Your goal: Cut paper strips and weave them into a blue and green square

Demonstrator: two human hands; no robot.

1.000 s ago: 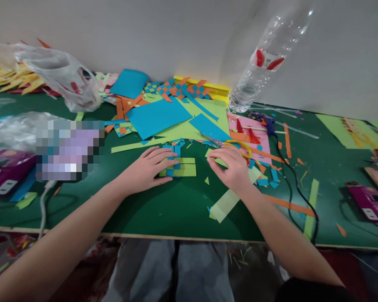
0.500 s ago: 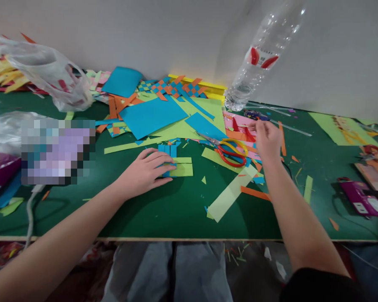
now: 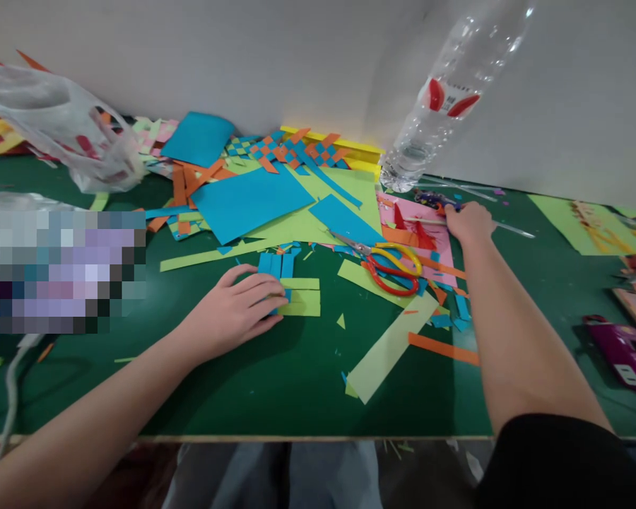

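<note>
My left hand (image 3: 246, 302) lies flat over a small weave of blue and light-green paper strips, holding it down on the table. Blue strips (image 3: 275, 264) stick out beyond the fingers and green strips (image 3: 303, 302) out to the right. Farther off on the right, my right hand (image 3: 471, 223) is curled with fingertips down, beside a small dark-blue patterned item (image 3: 430, 199). What its fingers touch is hidden. Scissors (image 3: 389, 265) with red and yellow handles lie open between the hands. Under them and nearby are a blue paper piece (image 3: 344, 218) and a pale green strip (image 3: 392, 350).
A tall clear bottle (image 3: 429, 120) stands against the wall. Blue sheets (image 3: 254, 201), woven paper pieces (image 3: 297, 150) and scraps cover the back. A plastic bag (image 3: 79, 134) and a blurred-out device (image 3: 74, 272) are left. A purple box (image 3: 622, 353) with a cable sits right.
My right hand has moved a little right, away from the red and pink scraps. My left hand stays on the woven strips. The view has shifted slightly.
</note>
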